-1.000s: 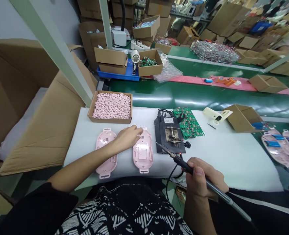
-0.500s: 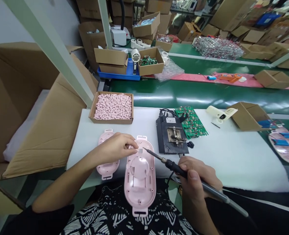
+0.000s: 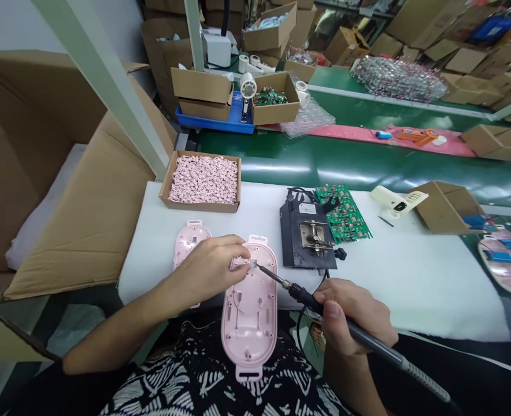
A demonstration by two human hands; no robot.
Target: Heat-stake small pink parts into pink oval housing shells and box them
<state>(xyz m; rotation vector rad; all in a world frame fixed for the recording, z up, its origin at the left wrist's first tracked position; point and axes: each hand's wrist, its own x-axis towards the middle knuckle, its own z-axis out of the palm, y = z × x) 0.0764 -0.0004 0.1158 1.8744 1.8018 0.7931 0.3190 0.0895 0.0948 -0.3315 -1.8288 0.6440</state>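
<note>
A long pink plastic shell with rounded ends leans at the table's front edge, its hollow side facing me. My left hand is over its upper left rim, thumb and fingers pinched together beside a small grey square piece. A bit of pink plastic shows between those fingers; whether it is a loose part I cannot make out. My right hand grips a soldering iron by its dark handle, the tip at or close to the grey piece. Behind my left hand lies a second pink shell, partly covered.
A carton of small pink parts stands at the back left. Right of the shell are a black soldering fixture and green circuit boards. Farther right lie a cream device and an open carton. A large cardboard box stands left.
The whole view has shifted a little. My left fingers have shifted at the shell's upper edge, and pink plastic now shows between them. The iron's tip stays near the grey piece.
</note>
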